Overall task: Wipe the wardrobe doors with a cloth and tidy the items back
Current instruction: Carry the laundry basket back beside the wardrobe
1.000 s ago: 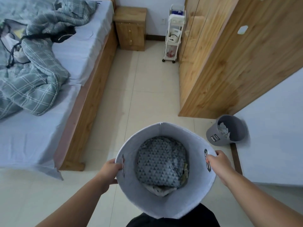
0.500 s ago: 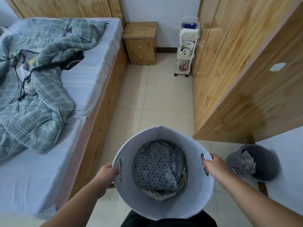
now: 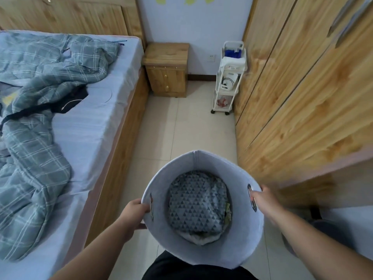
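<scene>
left hand [image 3: 135, 211], right hand [image 3: 262, 199] still grip basket [image 3: 201, 163] | wardrobe [image 3: 302, 118] nearer

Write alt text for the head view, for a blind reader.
The left hand and right hand hold a grey basket by its side handles, a triangle-patterned fabric inside. Ahead, tiled floor runs between a bed with a rumpled quilt on the left and a wooden wardrobe on the right. A nightstand and white cart stand by the far wall.

A person's bare left forearm [image 3: 96, 245] and right forearm [image 3: 314, 237] show either side of a grey basket [image 3: 238, 251], black clothing [image 3: 181, 269] below it.
</scene>
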Available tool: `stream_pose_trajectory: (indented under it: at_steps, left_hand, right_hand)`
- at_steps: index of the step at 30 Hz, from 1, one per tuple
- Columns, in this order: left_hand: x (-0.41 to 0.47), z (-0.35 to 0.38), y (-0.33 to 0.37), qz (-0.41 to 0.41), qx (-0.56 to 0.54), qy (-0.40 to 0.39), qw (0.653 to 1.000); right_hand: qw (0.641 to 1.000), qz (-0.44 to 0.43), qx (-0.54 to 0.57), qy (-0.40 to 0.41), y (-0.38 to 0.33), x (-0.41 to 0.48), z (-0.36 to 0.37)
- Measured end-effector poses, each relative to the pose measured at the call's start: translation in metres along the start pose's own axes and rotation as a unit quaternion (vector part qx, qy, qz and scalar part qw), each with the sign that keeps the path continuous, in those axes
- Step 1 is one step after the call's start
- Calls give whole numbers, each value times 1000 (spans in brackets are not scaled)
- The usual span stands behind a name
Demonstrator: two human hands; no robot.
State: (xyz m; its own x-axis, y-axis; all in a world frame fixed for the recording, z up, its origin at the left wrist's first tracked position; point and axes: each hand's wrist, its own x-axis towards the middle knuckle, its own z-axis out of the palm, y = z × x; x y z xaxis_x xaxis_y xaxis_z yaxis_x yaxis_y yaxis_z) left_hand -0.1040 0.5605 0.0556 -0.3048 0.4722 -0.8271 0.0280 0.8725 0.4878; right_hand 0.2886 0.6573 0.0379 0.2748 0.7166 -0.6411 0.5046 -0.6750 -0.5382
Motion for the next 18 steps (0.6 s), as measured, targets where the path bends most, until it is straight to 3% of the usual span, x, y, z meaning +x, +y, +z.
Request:
stream_pose_trajectory:
  at_steps: [9,18]
  left_hand:
    - [95,-42,160,21,51,-26,998]
    - [185,-37,294,17,97,-6,995]
  right_hand:
    - [994,58,79,54,-111,68,9]
    - [991,75,100,35,-193,182,12]
